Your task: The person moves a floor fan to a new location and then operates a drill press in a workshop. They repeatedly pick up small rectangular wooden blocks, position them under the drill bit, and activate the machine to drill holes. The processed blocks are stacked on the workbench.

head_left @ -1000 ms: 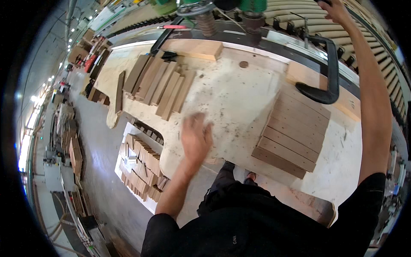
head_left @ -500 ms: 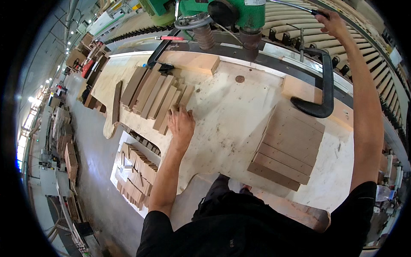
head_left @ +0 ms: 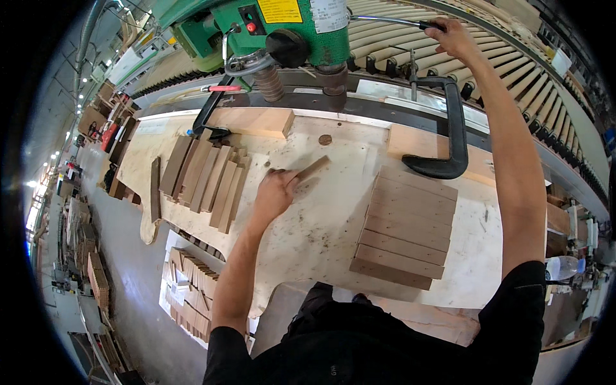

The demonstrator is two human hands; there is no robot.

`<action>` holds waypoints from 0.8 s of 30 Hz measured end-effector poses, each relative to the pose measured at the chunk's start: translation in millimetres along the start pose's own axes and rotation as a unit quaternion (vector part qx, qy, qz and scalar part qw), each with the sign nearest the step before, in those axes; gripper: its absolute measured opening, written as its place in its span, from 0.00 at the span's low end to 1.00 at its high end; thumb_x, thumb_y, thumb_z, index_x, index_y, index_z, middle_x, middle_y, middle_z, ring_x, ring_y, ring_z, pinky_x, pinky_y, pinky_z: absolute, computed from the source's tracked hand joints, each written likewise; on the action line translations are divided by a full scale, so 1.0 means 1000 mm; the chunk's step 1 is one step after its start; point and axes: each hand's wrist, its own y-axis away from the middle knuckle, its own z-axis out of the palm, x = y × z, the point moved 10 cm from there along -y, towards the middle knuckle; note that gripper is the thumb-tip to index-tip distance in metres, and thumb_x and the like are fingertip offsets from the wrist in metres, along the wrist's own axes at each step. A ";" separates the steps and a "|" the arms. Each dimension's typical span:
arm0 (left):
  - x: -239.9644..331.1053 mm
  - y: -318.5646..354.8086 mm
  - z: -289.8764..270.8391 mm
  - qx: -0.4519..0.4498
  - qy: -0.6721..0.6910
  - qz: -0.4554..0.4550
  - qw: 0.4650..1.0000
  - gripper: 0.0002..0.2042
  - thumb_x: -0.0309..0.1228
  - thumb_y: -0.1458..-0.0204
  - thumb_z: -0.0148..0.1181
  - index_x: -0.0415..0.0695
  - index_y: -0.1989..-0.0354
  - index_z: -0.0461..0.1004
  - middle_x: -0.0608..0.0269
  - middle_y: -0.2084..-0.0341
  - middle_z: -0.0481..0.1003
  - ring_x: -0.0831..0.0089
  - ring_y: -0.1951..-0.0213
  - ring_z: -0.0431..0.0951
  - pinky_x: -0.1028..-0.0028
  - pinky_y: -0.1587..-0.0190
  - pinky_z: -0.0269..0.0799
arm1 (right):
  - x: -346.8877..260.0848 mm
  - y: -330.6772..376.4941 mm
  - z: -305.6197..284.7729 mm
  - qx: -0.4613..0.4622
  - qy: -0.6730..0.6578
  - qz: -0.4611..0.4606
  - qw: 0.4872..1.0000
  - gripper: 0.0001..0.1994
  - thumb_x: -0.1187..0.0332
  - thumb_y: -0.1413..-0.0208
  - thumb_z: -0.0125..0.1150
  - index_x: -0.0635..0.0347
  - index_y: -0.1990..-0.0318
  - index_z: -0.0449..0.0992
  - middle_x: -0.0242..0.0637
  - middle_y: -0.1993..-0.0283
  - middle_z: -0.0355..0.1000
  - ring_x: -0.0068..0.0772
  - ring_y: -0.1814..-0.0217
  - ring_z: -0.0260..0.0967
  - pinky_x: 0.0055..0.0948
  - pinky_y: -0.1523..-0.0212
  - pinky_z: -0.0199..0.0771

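Currently, left hand gripping one wooden strip over pale surface, just beside strip pile; right hand curled round black-tipped lever of green machine.

Bright green on the machine, a yellow label blazing up top, red button, black knob! Silver lever, black at its end. Grey-brown wooden strip over a cream counter, dark-speckled! The strip row runs dark brown to tan; the stack, brown with darker lines. Black clamp, pale honey block, black shirt!
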 end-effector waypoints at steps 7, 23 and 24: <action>0.009 -0.066 0.027 0.050 -0.147 0.069 0.986 0.08 0.29 0.47 0.55 0.47 0.63 0.80 0.53 0.60 0.77 0.53 0.55 0.74 0.56 0.51 0.69 | 0.013 -0.009 0.003 0.005 0.037 0.030 0.999 0.25 0.53 0.41 0.60 0.61 0.42 0.73 0.47 0.63 0.78 0.32 0.71 0.78 0.37 0.62 0.78; -0.007 -0.131 0.038 0.137 -0.100 0.111 0.979 0.08 0.25 0.54 0.59 0.48 0.66 0.81 0.61 0.58 0.76 0.58 0.54 0.74 0.62 0.52 0.70 | -0.005 0.003 0.000 -0.017 0.036 0.037 0.999 0.26 0.55 0.42 0.61 0.63 0.42 0.72 0.44 0.62 0.79 0.34 0.70 0.79 0.35 0.64 0.77; -0.006 -0.136 0.034 0.144 -0.124 0.104 0.976 0.07 0.24 0.54 0.59 0.48 0.67 0.81 0.60 0.59 0.76 0.58 0.55 0.74 0.63 0.52 0.71 | 0.000 0.003 0.000 -0.013 0.035 0.033 0.999 0.26 0.55 0.41 0.61 0.63 0.41 0.72 0.45 0.63 0.79 0.34 0.70 0.79 0.35 0.64 0.77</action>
